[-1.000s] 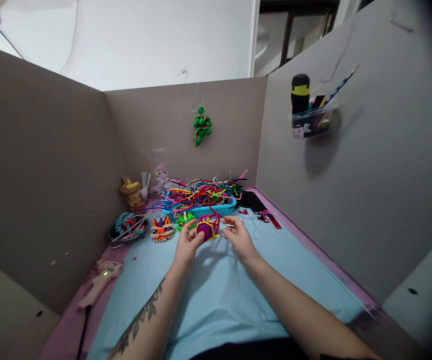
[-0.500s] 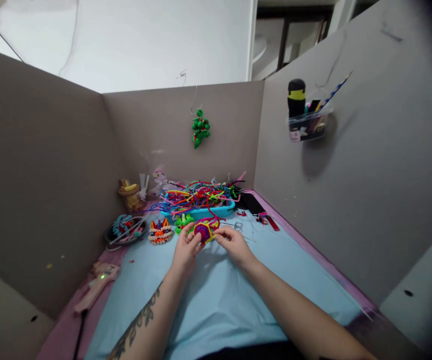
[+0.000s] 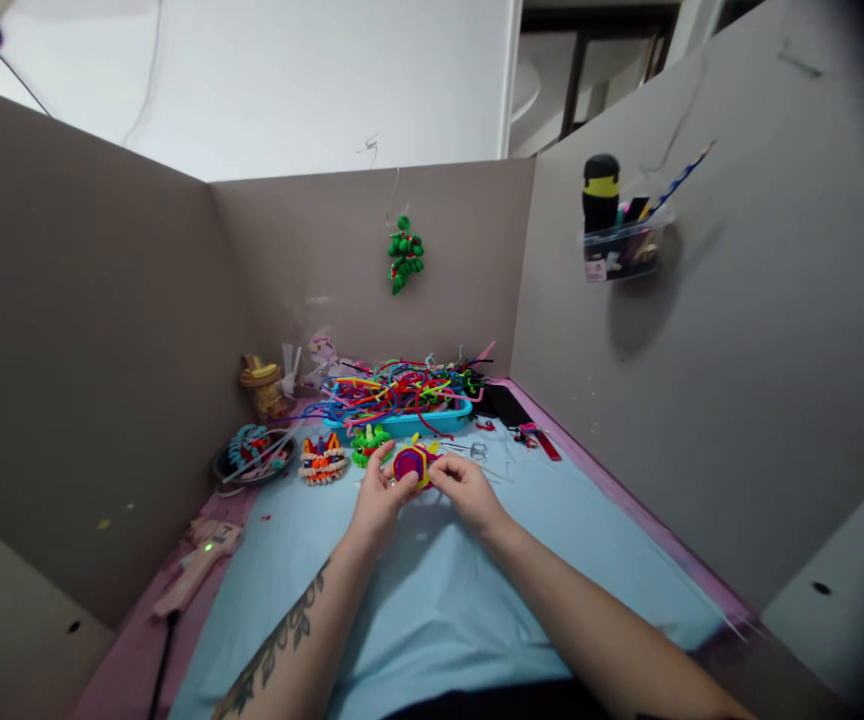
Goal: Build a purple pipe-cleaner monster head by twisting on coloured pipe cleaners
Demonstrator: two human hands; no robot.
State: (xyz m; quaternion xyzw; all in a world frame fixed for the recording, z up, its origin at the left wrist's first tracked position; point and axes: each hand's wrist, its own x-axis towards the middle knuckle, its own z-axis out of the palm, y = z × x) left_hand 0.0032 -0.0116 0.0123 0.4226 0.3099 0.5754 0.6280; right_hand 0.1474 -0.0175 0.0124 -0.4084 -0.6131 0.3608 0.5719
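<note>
Between my hands is a small craft figure of pipe cleaners (image 3: 409,463), purple and magenta with a yellow band and yellow tips on top. My left hand (image 3: 382,494) grips its left side, thumb across the front. The fingertips of my right hand (image 3: 465,487) are pinched at its right edge, on the yellow part. Just behind stand a green pipe-cleaner figure (image 3: 369,446) and an orange and cream one (image 3: 322,462). Scissors (image 3: 478,452) lie on the cloth beyond my right hand.
A blue tray (image 3: 432,422) heaped with coloured pipe cleaners stands at the back. To the left are a dark bowl (image 3: 223,468), a lidded jar (image 3: 265,388) and a pink glue gun (image 3: 196,578). A red strip (image 3: 548,446) and a black flat object (image 3: 508,405) lie right.
The figure has turned in my hands, so its purple round face shows more and its yellow tips point up. The long red strand beside it no longer shows there. The view has shifted slightly.
</note>
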